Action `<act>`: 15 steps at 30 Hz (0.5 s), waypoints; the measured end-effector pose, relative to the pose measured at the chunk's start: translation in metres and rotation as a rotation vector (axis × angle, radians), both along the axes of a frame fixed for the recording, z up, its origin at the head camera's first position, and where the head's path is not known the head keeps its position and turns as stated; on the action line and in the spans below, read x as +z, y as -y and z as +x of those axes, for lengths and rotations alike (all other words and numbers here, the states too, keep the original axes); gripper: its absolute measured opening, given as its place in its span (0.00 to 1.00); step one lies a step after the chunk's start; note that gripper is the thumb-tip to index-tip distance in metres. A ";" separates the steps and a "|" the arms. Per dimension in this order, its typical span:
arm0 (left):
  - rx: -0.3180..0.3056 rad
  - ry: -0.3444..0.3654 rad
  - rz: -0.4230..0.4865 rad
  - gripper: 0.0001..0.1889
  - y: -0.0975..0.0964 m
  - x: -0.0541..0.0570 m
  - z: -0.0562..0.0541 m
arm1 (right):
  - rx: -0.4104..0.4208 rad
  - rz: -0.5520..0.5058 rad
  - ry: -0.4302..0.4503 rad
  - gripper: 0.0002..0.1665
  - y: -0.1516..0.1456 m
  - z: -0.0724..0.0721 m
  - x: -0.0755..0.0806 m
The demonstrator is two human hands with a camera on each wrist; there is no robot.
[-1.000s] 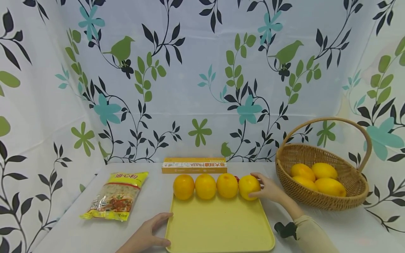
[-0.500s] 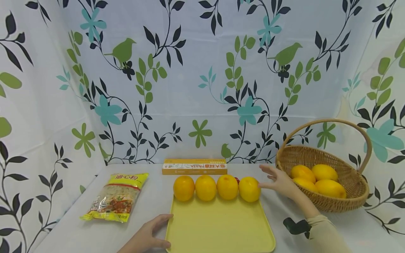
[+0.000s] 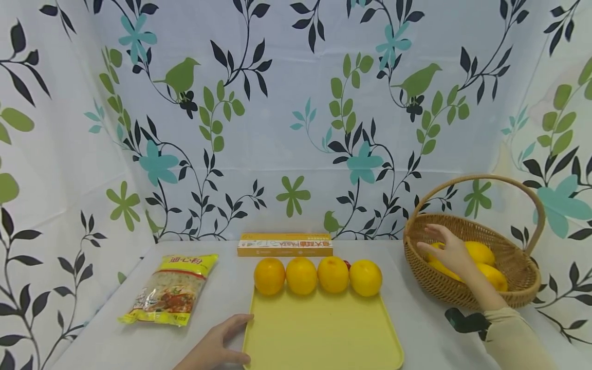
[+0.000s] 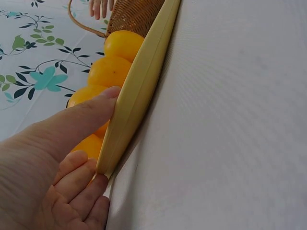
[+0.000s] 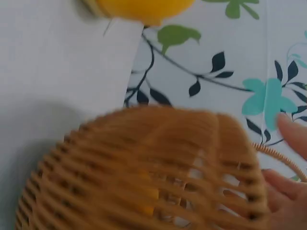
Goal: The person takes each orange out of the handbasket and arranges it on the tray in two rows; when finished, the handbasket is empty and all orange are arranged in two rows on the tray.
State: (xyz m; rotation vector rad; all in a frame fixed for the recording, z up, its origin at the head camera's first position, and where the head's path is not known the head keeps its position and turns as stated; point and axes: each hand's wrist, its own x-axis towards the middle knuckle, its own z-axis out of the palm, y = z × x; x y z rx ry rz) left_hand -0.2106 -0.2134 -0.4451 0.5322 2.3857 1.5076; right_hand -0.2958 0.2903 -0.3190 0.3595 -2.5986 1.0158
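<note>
My left hand [image 3: 218, 340] touches the left edge of a yellow tray [image 3: 324, 334]. In the left wrist view its thumb lies against the tray's rim and its other fingers rest at the corner. Along the tray's far edge sits a row of several round oranges [image 3: 301, 276], the rightmost one yellower. Above the wicker basket [image 3: 518, 267] hovers my right hand [image 3: 450, 252], fingers spread and holding nothing. Inside the basket are several yellow lemons [image 3: 479, 253], partly hidden by that hand. The right wrist view shows the woven basket side [image 5: 144, 163] close up.
A bag of food [image 3: 168, 290] with yellow ends lies on the left of the white table [image 3: 106, 344]. Behind the oranges stands a pasta box [image 3: 284, 245]. The basket's tall handle [image 3: 476, 178] arches over it. A patterned curtain [image 3: 287, 103] hangs behind.
My right hand has let go of the rightmost fruit on the tray and moved right, over the basket. The left hand stays at the tray's edge.
</note>
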 end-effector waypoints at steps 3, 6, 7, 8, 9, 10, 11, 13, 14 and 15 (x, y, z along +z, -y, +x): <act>0.004 -0.008 -0.013 0.39 0.002 -0.001 0.001 | -0.027 0.131 0.038 0.34 -0.011 -0.003 -0.005; 0.013 0.006 -0.015 0.40 0.002 -0.004 0.001 | -0.046 0.206 0.093 0.32 -0.023 -0.007 -0.013; 0.020 0.021 -0.014 0.40 0.002 -0.005 0.002 | -0.056 0.222 0.124 0.32 -0.027 -0.008 -0.015; 0.031 0.043 -0.014 0.40 0.001 -0.006 0.002 | -0.062 0.233 0.162 0.33 -0.030 -0.009 -0.017; 0.040 0.067 -0.011 0.40 0.001 -0.007 0.003 | -0.067 0.244 0.198 0.34 -0.033 -0.009 -0.018; 0.048 0.089 -0.007 0.40 0.001 -0.007 0.004 | -0.064 0.254 0.228 0.35 -0.035 -0.009 -0.019; 0.054 0.109 -0.004 0.41 0.000 -0.008 0.004 | -0.062 0.265 0.260 0.36 -0.037 -0.010 -0.020; 0.064 0.136 -0.006 0.41 0.000 -0.008 0.005 | -0.044 0.296 0.298 0.38 -0.040 -0.011 -0.021; 0.062 0.132 -0.011 0.40 0.001 -0.007 0.005 | -0.033 0.310 0.315 0.39 -0.040 -0.011 -0.021; 0.057 0.121 -0.013 0.40 0.001 -0.007 0.005 | -0.017 0.330 0.327 0.40 -0.041 -0.012 -0.022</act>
